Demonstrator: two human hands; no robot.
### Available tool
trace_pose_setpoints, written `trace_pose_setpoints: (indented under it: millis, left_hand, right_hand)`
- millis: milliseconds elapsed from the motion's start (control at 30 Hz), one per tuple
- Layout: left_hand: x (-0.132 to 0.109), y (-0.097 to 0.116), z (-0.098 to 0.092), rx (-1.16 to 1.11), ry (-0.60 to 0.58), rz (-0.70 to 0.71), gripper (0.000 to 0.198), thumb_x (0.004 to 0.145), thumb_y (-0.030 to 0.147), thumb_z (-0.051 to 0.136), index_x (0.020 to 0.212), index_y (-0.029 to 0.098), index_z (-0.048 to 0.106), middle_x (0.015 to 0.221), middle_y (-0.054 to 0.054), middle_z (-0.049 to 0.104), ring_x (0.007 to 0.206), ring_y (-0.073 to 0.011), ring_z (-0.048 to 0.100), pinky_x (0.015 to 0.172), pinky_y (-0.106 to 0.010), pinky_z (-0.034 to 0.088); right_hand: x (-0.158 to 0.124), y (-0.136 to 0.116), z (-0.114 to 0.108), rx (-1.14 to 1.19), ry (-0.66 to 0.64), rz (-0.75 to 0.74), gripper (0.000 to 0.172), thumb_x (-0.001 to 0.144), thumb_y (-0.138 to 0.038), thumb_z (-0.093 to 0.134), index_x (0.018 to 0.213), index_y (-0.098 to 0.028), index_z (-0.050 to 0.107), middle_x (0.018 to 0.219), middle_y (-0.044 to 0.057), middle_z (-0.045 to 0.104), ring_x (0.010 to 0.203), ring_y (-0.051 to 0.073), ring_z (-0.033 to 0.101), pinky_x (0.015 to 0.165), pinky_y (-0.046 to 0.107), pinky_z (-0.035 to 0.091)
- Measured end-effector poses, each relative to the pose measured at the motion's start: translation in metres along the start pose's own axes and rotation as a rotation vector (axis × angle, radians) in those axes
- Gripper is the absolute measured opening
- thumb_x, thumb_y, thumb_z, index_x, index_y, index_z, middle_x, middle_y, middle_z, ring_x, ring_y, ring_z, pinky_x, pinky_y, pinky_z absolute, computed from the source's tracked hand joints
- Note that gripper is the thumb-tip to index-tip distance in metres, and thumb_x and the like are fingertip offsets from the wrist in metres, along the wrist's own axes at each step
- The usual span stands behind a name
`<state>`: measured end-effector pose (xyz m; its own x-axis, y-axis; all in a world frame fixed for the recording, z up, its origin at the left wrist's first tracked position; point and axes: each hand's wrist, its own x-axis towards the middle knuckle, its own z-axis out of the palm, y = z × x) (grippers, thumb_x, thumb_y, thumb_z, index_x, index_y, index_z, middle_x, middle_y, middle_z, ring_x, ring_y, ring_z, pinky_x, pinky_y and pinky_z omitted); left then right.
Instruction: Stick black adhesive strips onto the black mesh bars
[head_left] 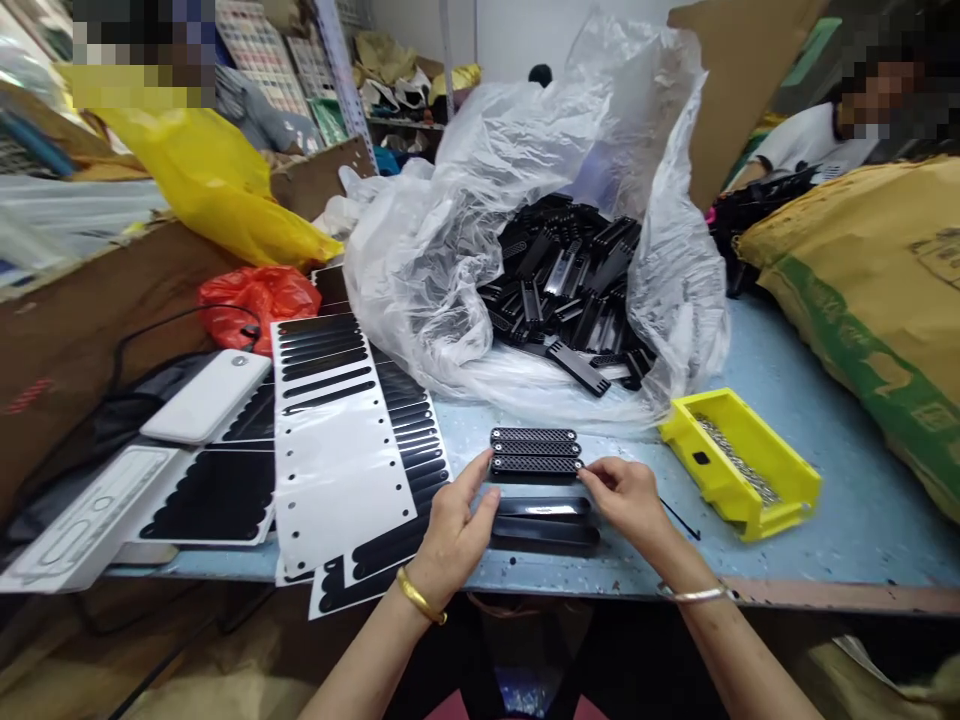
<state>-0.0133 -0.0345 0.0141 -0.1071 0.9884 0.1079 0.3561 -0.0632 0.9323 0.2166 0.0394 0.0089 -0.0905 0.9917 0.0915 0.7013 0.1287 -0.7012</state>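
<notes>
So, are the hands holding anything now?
Left hand: open, at the left ends of the patterned strips.
Right hand: pinched closed at their right ends; contents unclear.

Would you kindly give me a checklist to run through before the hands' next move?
1. Three textured black strips lined up side by side: ok.
2. Left hand at their left ends: ok.
3. Right hand pinching something small: cannot tell.
4. Smooth black strips squared up together: not ok, slightly angled apart.
5. Yellow bin holding small metal pieces: ok.
</notes>
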Motion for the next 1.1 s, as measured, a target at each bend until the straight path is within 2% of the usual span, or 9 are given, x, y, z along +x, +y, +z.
trace_pose_setpoints:
  millis: [67, 167, 267, 333, 433, 600, 767, 900, 1100]
  left_hand:
    - [-0.004, 0.002, -0.015, 0.147, 0.065, 0.058, 0.047, 0.088, 0.025, 0.054, 0.135, 0.017, 0.055, 0.129, -0.011, 0.065, 0.119, -0.0252, 0.061, 0.103, -0.04, 0.049]
    - [-0.004, -0.004, -0.063, 0.435, 0.249, 0.15, 0.046, 0.086, 0.029, 0.056, 0.131, 0.017, 0.058, 0.132, -0.012, 0.062, 0.124, -0.0277, 0.057, 0.108, -0.043, 0.044]
    - [0.008, -0.024, -0.126, 0.773, 0.469, -0.046, 0.066, 0.078, 0.041, 0.066, 0.137, 0.016, 0.05, 0.14, -0.017, 0.054, 0.133, -0.0371, 0.045, 0.109, -0.051, 0.037]
    - [0.022, -0.04, -0.16, 0.901, 0.418, -0.228, 0.09, 0.069, 0.052, 0.072, 0.144, 0.013, 0.04, 0.143, -0.021, 0.048, 0.137, -0.0451, 0.035, 0.106, -0.057, 0.035]
    - [0.038, -0.055, -0.186, 0.978, 0.357, -0.322, 0.098, 0.065, 0.06, 0.071, 0.142, 0.008, 0.04, 0.141, -0.026, 0.048, 0.135, -0.0477, 0.036, 0.104, -0.058, 0.035]
    - [0.033, -0.055, -0.18, 0.793, 0.409, -0.23, 0.075, 0.066, 0.04, 0.073, 0.133, 0.012, 0.053, 0.133, -0.019, 0.059, 0.132, -0.0389, 0.045, 0.109, -0.049, 0.035]
    - [0.008, -0.039, -0.161, -0.061, 0.558, -0.247, 0.07, 0.065, 0.037, 0.074, 0.128, 0.01, 0.057, 0.094, -0.01, 0.074, 0.089, -0.0247, 0.07, 0.083, -0.036, 0.054]
    - [-0.032, -0.019, -0.14, -0.507, 0.501, -0.349, 0.092, 0.059, 0.029, 0.084, 0.141, 0.013, 0.044, 0.081, -0.004, 0.072, 0.069, -0.0157, 0.066, 0.063, -0.025, 0.053]
    - [-0.101, -0.005, -0.116, -0.767, 0.33, -0.621, 0.088, 0.058, 0.027, 0.086, 0.137, 0.014, 0.05, 0.078, -0.004, 0.07, 0.071, -0.019, 0.066, 0.067, -0.03, 0.053]
  right_hand:
    - [-0.001, 0.0, -0.009, -0.036, 0.078, -0.015, 0.03, 0.074, -0.045, 0.059, 0.063, -0.019, 0.07, 0.057, 0.008, 0.07, 0.05, 0.021, 0.063, 0.049, 0.03, 0.045]
    - [0.0, -0.014, -0.021, -0.047, 0.164, -0.071, 0.028, 0.075, -0.044, 0.06, 0.066, -0.02, 0.069, 0.059, 0.008, 0.07, 0.048, 0.02, 0.062, 0.048, 0.03, 0.045]
    - [-0.004, -0.043, -0.021, -0.012, 0.131, -0.216, 0.023, 0.08, -0.038, 0.059, 0.067, -0.022, 0.068, 0.059, 0.005, 0.069, 0.047, 0.017, 0.058, 0.047, 0.027, 0.043]
    - [-0.01, -0.065, -0.009, 0.037, 0.068, -0.328, 0.022, 0.084, -0.032, 0.056, 0.067, -0.022, 0.067, 0.059, 0.004, 0.066, 0.048, 0.015, 0.057, 0.047, 0.026, 0.043]
    - [-0.026, -0.093, 0.021, 0.11, -0.053, -0.472, 0.021, 0.087, -0.023, 0.054, 0.07, -0.02, 0.065, 0.061, 0.003, 0.062, 0.054, 0.015, 0.058, 0.053, 0.026, 0.044]
    - [-0.05, -0.125, 0.07, 0.168, -0.228, -0.539, 0.015, 0.087, -0.012, 0.052, 0.091, -0.017, 0.065, 0.079, 0.006, 0.064, 0.072, 0.018, 0.061, 0.067, 0.029, 0.048]
    - [-0.041, -0.139, 0.097, 0.171, -0.218, -0.536, 0.013, 0.084, -0.012, 0.054, 0.091, -0.018, 0.064, 0.08, 0.006, 0.065, 0.073, 0.019, 0.061, 0.066, 0.03, 0.049]
    - [-0.024, -0.138, 0.103, 0.143, -0.132, -0.537, 0.017, 0.085, -0.018, 0.056, 0.1, -0.015, 0.064, 0.085, 0.009, 0.067, 0.075, 0.021, 0.062, 0.066, 0.031, 0.05]
    - [-0.036, -0.138, 0.099, -0.008, -0.248, -0.565, 0.019, 0.087, -0.024, 0.061, 0.104, -0.016, 0.065, 0.093, 0.01, 0.068, 0.086, 0.024, 0.063, 0.078, 0.036, 0.051]
